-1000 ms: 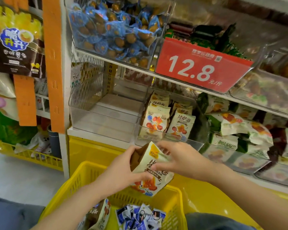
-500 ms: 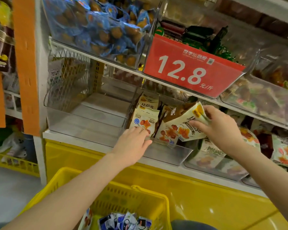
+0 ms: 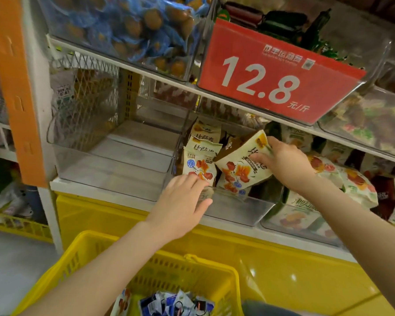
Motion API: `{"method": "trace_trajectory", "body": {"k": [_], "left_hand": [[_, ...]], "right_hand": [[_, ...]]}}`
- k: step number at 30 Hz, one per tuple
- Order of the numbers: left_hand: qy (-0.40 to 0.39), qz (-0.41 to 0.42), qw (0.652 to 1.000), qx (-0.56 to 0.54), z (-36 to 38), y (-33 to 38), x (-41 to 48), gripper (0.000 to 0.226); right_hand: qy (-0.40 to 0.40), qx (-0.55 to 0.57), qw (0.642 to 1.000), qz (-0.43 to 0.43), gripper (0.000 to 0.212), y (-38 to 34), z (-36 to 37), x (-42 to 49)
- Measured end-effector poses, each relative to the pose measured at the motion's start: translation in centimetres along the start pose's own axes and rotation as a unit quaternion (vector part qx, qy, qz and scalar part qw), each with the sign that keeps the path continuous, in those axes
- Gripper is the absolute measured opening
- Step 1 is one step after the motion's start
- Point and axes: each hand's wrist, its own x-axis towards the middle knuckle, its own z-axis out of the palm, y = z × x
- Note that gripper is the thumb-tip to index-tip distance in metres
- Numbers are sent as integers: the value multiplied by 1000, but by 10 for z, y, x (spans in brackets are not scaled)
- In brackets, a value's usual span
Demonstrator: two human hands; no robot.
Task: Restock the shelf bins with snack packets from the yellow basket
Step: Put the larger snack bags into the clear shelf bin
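A: status on the hands?
B: right hand [image 3: 283, 165] grips 1 snack packet [image 3: 240, 165] by its upper right edge. Packet is tilted, inside the middle bin [image 3: 237, 209] on the lower shelf, leaning on the packets standing there.
A: the other?
B: left hand [image 3: 183, 201] holds nothing. Fingers straight, reaching over the bin's near rim, tips at the foot of the front upright packet [image 3: 198, 165]. Thumb lies on the near wall.
A: supply?
B: yellow basket [image 3: 78, 254] sits near, under both arms, with loose packets [image 3: 173, 304] inside.
A: surroundings?
B: second clear bin [image 3: 105, 165] just left of the middle one. Red 12.8 price sign [image 3: 271, 71] hangs on the shelf above.
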Motion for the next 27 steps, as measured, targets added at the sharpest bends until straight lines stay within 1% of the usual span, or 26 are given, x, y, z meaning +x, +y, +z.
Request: {"method": "trace_trajectory", "body": {"k": [1,4,5,6,9,11,13,16,18,20,22,24,27], "left_hand": [[-4,5,1000,4,0,-1,-1,45],[-4,17,1000,14,0,-4,0,45],[-3,18,1000,14,1,-4,0,45],[0,21,1000,15,1,-4,0,44],[4,27,999,26,3,-5,-1,45],[3,29,999,26,2,-5,-2,45],[-3,39,999,26,-1,-5,-2,46],[-1,44,999,10,-12,-11,-3,42],[33,29,999,13,-24,-20,-7,38],[81,-3,996,32,-35,-33,-9,35],[86,-53,993,53,-43,-48,-9,34],[65,-94,992,60,-45,-61,-8,31],[54,-80,993,73,-43,-68,-11,27]], "right_hand": [[7,-14,1000,2,37,2,-2,4],[73,-84,994,-10,45,11,-6,4],[73,-110,991,-12,48,13,-5,2],[51,-133,990,-12,50,14,-2,-1],[-54,-168,984,-18,50,12,15,-3],[-81,-170,982,-31,48,8,27,4],[-105,-139,984,-41,53,7,37,13],[-145,-52,987,-50,62,13,50,24],[-132,-9,990,-45,65,14,52,29],[-83,17,995,-56,66,6,54,29],[-34,48,995,-86,61,-11,56,26],[-37,67,989,-123,55,-32,59,23],[-83,71,984,-143,55,-63,67,25]]}}
